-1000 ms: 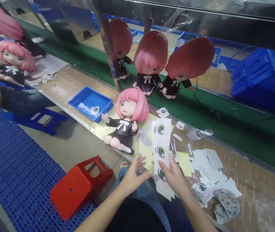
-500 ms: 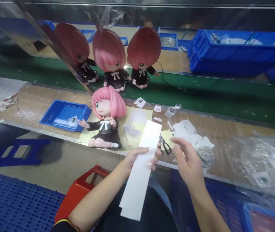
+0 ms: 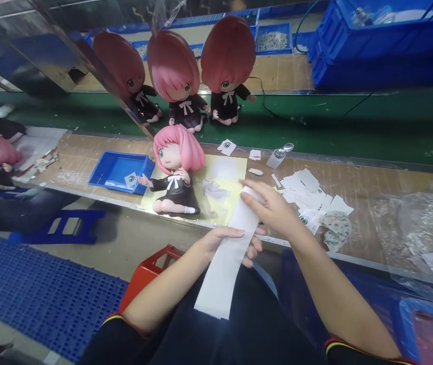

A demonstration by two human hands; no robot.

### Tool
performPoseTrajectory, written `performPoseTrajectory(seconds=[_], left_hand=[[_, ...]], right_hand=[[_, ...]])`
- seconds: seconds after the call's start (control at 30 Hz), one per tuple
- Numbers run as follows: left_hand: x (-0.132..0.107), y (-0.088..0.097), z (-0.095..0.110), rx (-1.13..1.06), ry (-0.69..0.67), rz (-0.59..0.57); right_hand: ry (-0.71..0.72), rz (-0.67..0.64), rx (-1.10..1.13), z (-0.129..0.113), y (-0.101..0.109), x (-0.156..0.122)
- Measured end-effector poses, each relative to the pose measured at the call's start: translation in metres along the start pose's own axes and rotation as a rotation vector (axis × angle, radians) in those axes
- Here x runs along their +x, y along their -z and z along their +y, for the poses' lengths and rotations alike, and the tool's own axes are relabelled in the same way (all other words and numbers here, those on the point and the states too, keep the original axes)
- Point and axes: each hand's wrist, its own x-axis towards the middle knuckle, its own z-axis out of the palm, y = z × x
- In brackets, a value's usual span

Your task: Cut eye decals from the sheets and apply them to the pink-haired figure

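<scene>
A long white paper strip (image 3: 222,268), seemingly more than one layer, slants across my lap. My left hand (image 3: 231,246) is closed round its middle, thumb on top and fingers beneath. At the strip's upper end, my right hand (image 3: 272,205) pinches it between thumb and fingers. Just beyond, a pink-haired figure (image 3: 176,170) in a black dress sits on a yellow sheet (image 3: 220,210) with one arm held out. Cut white paper pieces (image 3: 302,187), some printed with green eyes, lie right of my right hand. A patterned cloth bundle (image 3: 336,228) rests beside them.
Several more figures (image 3: 227,66) stand on the green belt (image 3: 353,121) behind. A blue tray (image 3: 121,170) sits left, a small bottle (image 3: 277,156) at the back. Crumpled clear plastic (image 3: 422,233) covers the right side. A red stool (image 3: 151,274) stands below the bench edge.
My right hand has moved left onto the strip's upper end and grips it. It was free beside the scissors, which are now hidden. The view has shifted, showing another figure at far left.
</scene>
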Motion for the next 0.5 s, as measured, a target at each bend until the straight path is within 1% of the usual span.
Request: performPoseTrajectory(seconds=[0.03, 0.07, 0.1, 0.13, 0.17, 0.2, 0.27, 0.33, 0.37, 0.43, 0.5], left_hand=[[0.0, -0.003, 0.004, -0.007, -0.036, 0.025], [0.0, -0.007, 0.009, -0.017, -0.091, 0.053], [0.001, -0.011, 0.015, -0.027, -0.161, 0.083], [0.001, -0.016, 0.022, -0.034, -0.244, 0.112], [0.002, -0.022, 0.028, -0.035, -0.336, 0.14], [0.003, -0.027, 0.035, -0.03, -0.435, 0.166], [0.004, -0.039, 0.044, 0.0, -0.632, 0.205], [0.005, -0.049, 0.047, 0.042, -0.805, 0.216], [0.005, -0.053, 0.045, 0.133, -0.895, 0.222], [0.003, -0.056, 0.038, 0.448, -1.054, 0.231], [0.0, -0.053, 0.029, 0.788, -1.136, 0.229]], right_hand=[[0.001, 0.09, 0.029, 0.004, 0.0, -0.002], [-0.029, 0.202, 0.112, 0.009, -0.002, -0.005], [-0.091, 0.315, 0.242, 0.014, -0.004, -0.01], [-0.178, 0.408, 0.398, 0.019, -0.009, -0.017], [-0.279, 0.465, 0.56, 0.023, -0.015, -0.026], [-0.386, 0.476, 0.708, 0.027, -0.022, -0.037], [-0.556, 0.396, 0.868, 0.031, -0.042, -0.058], [-0.701, 0.259, 1.012, 0.031, -0.064, -0.075], [-0.746, 0.199, 1.083, 0.03, -0.075, -0.081], [-0.778, 0.113, 1.202, 0.027, -0.095, -0.083], [-0.766, 0.082, 1.272, 0.029, -0.111, -0.076]])
